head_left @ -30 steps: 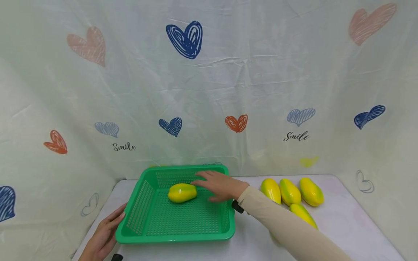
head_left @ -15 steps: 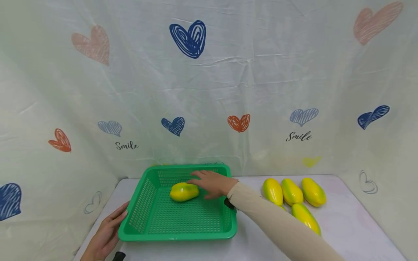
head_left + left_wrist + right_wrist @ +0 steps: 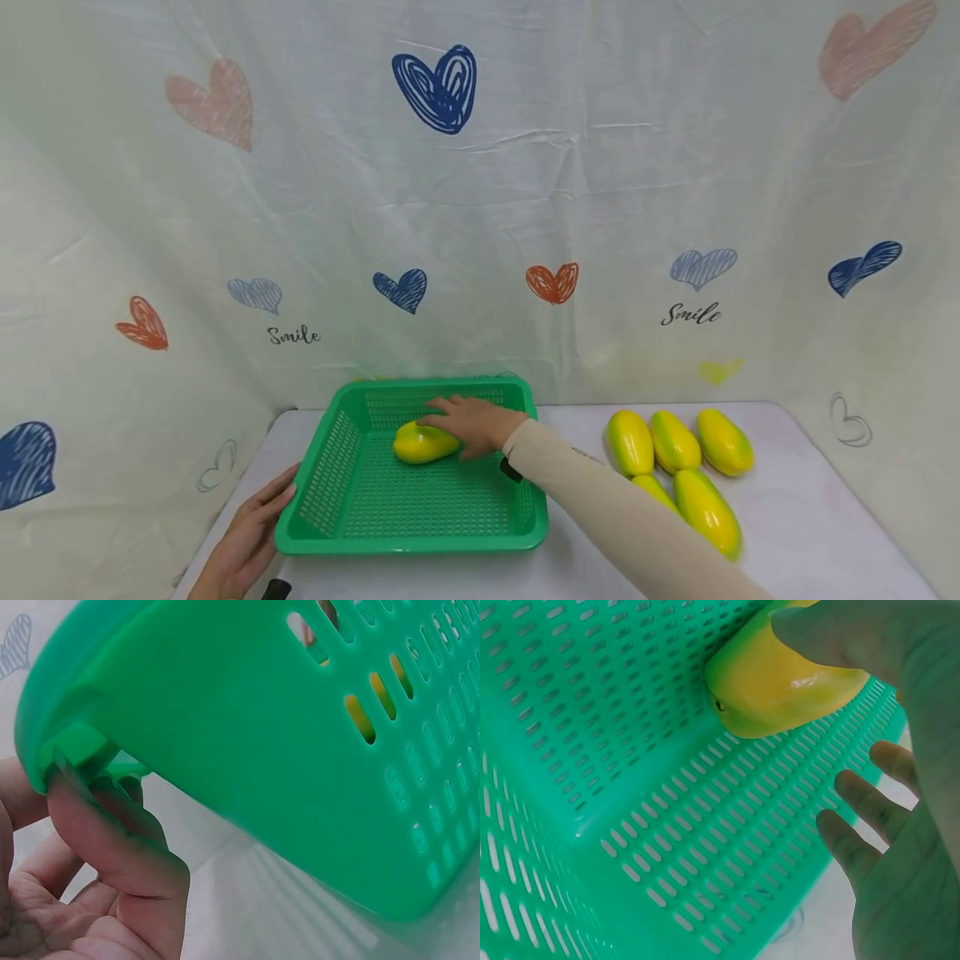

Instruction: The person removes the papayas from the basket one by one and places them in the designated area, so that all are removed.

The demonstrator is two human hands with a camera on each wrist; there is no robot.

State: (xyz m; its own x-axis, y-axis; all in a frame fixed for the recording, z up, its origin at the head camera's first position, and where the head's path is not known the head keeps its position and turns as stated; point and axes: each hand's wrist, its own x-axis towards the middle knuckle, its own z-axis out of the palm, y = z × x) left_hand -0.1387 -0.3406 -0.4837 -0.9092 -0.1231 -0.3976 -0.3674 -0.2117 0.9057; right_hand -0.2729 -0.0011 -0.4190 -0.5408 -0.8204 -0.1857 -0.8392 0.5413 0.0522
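Note:
A green plastic basket (image 3: 408,546) with slotted walls stands on the table, one yellow-green papaya (image 3: 416,447) lying inside towards its back. At the basket's left side, my left hand (image 3: 243,537) grips the rim; in the left wrist view its fingers curl up under the rim's lip (image 3: 34,742). Over the right part of the papaya is my right hand (image 3: 480,427), fingers spread. Seen from the right wrist, the thumb (image 3: 810,634) overlaps the papaya (image 3: 780,682) and the other fingers (image 3: 870,802) reach out apart from it, above the basket floor.
Several more papayas (image 3: 675,442) lie grouped on the white table (image 3: 810,517) to the right, partly behind the right sleeve (image 3: 600,508). A pale curtain (image 3: 480,208) printed with hearts hangs behind the table.
My right hand has moved left inside the basket, from beside the papaya to over its right end. The left hand has stayed on the rim.

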